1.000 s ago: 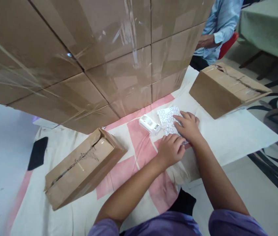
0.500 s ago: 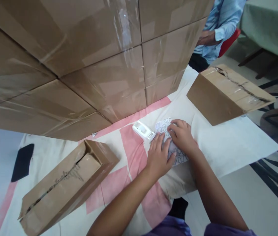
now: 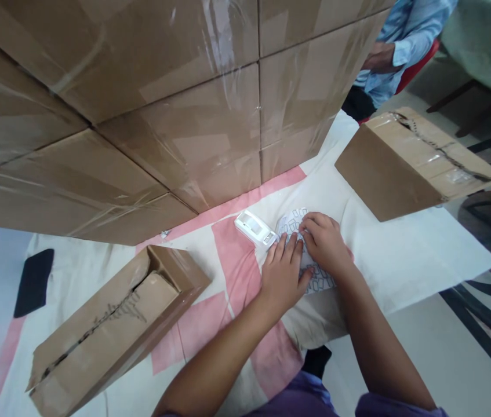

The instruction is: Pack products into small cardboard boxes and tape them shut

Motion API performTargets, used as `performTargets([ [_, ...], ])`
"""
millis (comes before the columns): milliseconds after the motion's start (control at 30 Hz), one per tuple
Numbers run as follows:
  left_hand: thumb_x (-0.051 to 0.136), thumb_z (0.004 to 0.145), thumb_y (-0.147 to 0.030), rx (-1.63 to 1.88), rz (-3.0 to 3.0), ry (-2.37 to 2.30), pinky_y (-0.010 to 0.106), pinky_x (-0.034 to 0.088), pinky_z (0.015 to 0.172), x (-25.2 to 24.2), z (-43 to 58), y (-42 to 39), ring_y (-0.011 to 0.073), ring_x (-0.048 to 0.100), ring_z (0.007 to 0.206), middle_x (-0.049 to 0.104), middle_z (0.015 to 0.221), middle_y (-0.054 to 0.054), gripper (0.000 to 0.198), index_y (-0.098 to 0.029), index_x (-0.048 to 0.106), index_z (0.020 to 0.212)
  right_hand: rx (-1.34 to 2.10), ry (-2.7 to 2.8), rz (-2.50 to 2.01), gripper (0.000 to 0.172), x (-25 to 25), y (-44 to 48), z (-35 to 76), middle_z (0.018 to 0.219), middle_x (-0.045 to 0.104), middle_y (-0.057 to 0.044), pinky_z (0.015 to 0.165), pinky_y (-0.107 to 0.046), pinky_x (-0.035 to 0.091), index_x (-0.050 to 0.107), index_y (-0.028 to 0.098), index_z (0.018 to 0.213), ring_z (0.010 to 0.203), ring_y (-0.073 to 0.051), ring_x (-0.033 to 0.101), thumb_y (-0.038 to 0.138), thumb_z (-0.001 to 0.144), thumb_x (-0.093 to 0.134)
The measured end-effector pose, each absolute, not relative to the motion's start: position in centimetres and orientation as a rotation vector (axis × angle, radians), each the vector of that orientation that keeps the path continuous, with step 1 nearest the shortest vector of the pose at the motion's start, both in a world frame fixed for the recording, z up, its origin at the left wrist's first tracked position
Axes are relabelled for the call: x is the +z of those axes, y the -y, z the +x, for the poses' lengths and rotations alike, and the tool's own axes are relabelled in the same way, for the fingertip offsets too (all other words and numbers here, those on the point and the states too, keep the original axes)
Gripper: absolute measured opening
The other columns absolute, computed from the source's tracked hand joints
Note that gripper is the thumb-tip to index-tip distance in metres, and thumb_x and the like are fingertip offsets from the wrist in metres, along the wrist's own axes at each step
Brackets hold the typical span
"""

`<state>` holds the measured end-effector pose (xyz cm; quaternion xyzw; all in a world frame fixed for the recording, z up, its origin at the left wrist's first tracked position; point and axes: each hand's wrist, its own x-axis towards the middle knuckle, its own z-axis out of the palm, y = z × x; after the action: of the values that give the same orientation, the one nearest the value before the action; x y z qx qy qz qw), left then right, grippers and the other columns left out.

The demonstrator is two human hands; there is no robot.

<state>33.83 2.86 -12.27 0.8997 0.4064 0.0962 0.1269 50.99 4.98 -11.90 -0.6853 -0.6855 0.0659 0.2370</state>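
Note:
A white paper sheet (image 3: 320,281) printed with many small dark-outlined shapes lies on the cloth-covered surface in front of me. My left hand (image 3: 280,281) rests flat on its left part, fingers stretched out. Over the sheet's upper right, my right hand (image 3: 326,240) has its thumb and fingers drawn together at the paper; what sits between the fingertips, if anything, is hidden. Just left of the sheet, close to my left fingertips, is a small white plastic device (image 3: 255,228) with a window-like panel on top. Both hands cover much of the sheet.
A wall of taped cardboard boxes (image 3: 193,133) stands at the back. One long carton (image 3: 101,330) lies at the left, another carton (image 3: 393,174) at the right. A dark flat piece (image 3: 33,284) is at far left. A person in a blue shirt (image 3: 419,35) sits beyond.
My right thumb and fingers have come closer together over the sheet. My left fingers have shifted slightly and still lie on the paper. The view has moved a little.

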Motion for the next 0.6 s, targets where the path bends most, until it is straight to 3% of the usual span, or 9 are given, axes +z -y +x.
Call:
performTargets([
  [600, 0.035, 0.107, -0.053, 0.340, 2.596, -1.178, 0.046, 0.033, 0.127, -12.16, 33.78, -2.76, 0.0278, 0.030, 0.158, 0.036, 0.170, 0.006, 0.065, -0.013, 0.041, 0.158, 0.229, 1.863, -1.857, 0.013, -11.97, -4.95, 51.12, 0.118, 0.068, -0.012, 0.105, -0.051, 0.042, 0.062, 0.022, 0.091, 0.117, -0.031, 0.061, 0.016, 0.093, 0.050],
])
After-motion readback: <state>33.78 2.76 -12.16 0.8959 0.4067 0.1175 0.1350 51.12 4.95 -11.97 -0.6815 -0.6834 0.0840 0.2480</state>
